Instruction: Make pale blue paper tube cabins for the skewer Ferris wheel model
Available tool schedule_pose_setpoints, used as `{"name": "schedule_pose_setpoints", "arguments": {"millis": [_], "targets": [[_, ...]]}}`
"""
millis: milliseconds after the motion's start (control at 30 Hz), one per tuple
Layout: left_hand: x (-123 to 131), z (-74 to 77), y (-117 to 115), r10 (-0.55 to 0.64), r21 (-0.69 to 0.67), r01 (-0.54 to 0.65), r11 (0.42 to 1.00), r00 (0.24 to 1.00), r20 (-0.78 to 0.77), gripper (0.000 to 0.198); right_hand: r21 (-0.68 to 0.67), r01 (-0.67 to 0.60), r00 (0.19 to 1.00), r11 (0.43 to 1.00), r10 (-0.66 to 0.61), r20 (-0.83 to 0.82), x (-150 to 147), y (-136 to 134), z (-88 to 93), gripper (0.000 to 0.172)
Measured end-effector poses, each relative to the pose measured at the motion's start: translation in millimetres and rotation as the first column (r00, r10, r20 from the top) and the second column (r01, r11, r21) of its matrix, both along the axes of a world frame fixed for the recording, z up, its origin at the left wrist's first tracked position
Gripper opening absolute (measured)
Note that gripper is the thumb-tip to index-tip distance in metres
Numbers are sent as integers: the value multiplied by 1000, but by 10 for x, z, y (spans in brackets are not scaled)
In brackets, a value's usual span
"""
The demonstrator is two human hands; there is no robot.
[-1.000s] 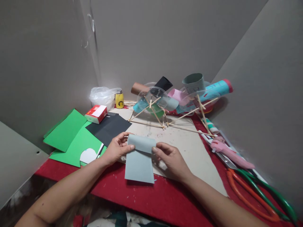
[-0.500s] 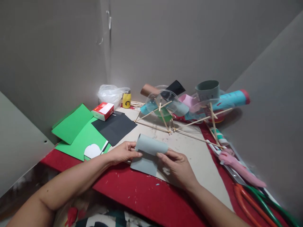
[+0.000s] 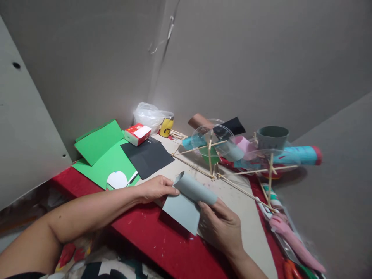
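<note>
A sheet of grey-blue paper [image 3: 183, 213] is held over the table's front edge, its far part curled into a tube and its near part hanging flat. My left hand [image 3: 161, 188] grips the left end of the curl, thumb on top near the tube's opening. At the right end, my right hand [image 3: 223, 223] pinches the paper, thumb in front and fingers behind. Left of the paper lie black sheets [image 3: 148, 157] and green sheets [image 3: 99, 143], with a white rounded cutout [image 3: 117, 179] on the green.
Behind stand stick frames [image 3: 210, 155] with clear plastic discs, coloured paper tubes and a grey-green paper cup [image 3: 272, 137]. A pink glue gun [image 3: 293, 240] lies at the right edge. A red-white box [image 3: 137, 134], yellow can [image 3: 166, 127] and plastic bag [image 3: 148, 116] sit at the back left.
The view has turned and tilted. The paper is now slanted, its right end lower, with more of the flat part showing. Both hands still hold it.
</note>
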State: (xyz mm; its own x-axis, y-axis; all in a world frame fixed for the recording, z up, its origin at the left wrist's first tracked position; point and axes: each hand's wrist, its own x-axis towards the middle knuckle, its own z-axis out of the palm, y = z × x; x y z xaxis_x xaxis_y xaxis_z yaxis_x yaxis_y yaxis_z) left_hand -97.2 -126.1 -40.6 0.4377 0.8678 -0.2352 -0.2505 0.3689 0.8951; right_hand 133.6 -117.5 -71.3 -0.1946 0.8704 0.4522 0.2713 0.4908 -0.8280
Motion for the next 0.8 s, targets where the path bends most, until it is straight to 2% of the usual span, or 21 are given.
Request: {"name": "schedule_pose_setpoints", "arguments": {"millis": [133,333,500,667,800], "targets": [[-18,19,-4,-8,-33,9,999,999,32,22,99,-8,998,995,3,58,18,6,-4,10],[-28,27,10,-22,-59,29,998,993,114,18,217,-34,992,976,7,124,61,21,-21,11],[-17,31,28,32,-90,-21,996,992,125,12,319,-49,987,946,-4,162,75,13,-5,13],[-14,11,41,94,-151,-70,986,982,161,18,401,-115,977,909,31,210,79,17,38,17],[-14,-14,49,99,-145,-73,987,978,182,22,397,-127,972,909,34,232,110,39,17,12]]}}
